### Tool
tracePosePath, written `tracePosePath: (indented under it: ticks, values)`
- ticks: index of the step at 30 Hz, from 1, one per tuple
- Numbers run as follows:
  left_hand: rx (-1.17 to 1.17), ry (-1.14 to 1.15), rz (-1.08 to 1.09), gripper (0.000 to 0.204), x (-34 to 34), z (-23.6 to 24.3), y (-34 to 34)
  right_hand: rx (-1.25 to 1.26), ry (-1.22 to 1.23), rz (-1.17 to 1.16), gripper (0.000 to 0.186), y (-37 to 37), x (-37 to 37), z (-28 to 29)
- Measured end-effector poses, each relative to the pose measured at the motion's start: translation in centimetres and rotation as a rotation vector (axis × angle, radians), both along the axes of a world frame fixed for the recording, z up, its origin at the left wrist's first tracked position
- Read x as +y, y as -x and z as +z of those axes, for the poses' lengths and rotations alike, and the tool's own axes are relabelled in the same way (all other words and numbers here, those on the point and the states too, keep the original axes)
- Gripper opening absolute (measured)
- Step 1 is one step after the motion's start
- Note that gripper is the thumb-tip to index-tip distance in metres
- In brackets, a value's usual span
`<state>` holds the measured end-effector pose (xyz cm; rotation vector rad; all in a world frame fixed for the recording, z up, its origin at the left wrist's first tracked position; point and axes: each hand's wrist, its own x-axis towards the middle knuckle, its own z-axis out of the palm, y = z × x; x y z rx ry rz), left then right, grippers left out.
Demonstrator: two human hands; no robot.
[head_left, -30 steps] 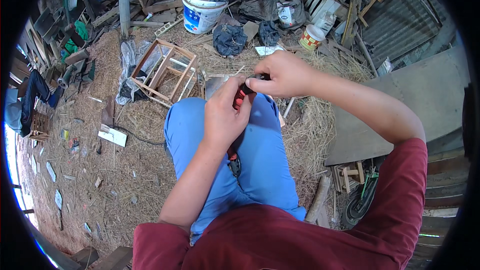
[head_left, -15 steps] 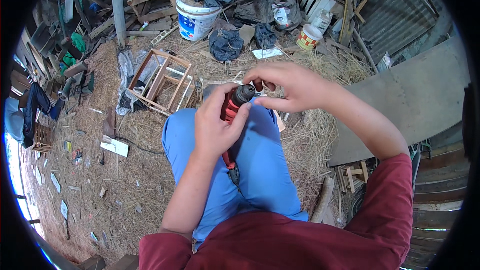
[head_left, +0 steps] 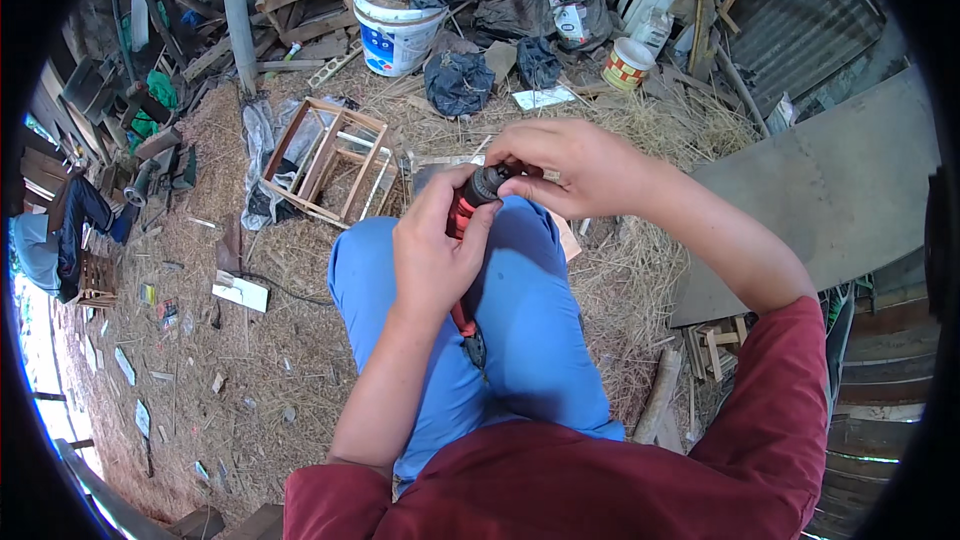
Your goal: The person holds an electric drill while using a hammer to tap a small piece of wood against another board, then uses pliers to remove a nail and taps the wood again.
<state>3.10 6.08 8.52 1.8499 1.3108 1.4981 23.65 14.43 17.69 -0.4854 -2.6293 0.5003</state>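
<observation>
Above the blue-trousered knee (head_left: 520, 310), a red-and-black power tool with a dark round front end (head_left: 474, 196) sits gripped in both hands: the left hand (head_left: 432, 258) wraps its body, and the right hand (head_left: 570, 165) closes fingers round the front end. Beyond them on the straw-strewn ground (head_left: 250, 360) lie a small open wooden frame (head_left: 330, 162) and, farther off, a white plastic bucket (head_left: 397, 20)

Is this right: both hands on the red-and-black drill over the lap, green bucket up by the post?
Not quite. The head view shows both hands, left hand and right hand, on the drill over the lap, but the bucket by the post is white and blue.
</observation>
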Motion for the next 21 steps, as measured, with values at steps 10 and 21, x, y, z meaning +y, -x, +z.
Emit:
tracePosePath:
  ticks: [10,21]
  values:
    - [-0.058,0.014,-0.081,0.038,0.6,0.2,1.8,0.082,0.171,-0.15,0.027,-0.3,0.0,-0.4]
    - [0.194,0.137,-0.017,0.031,0.0,4.2,2.9,0.114,0.499,-0.709,0.019,-6.5,3.7,-20.3]
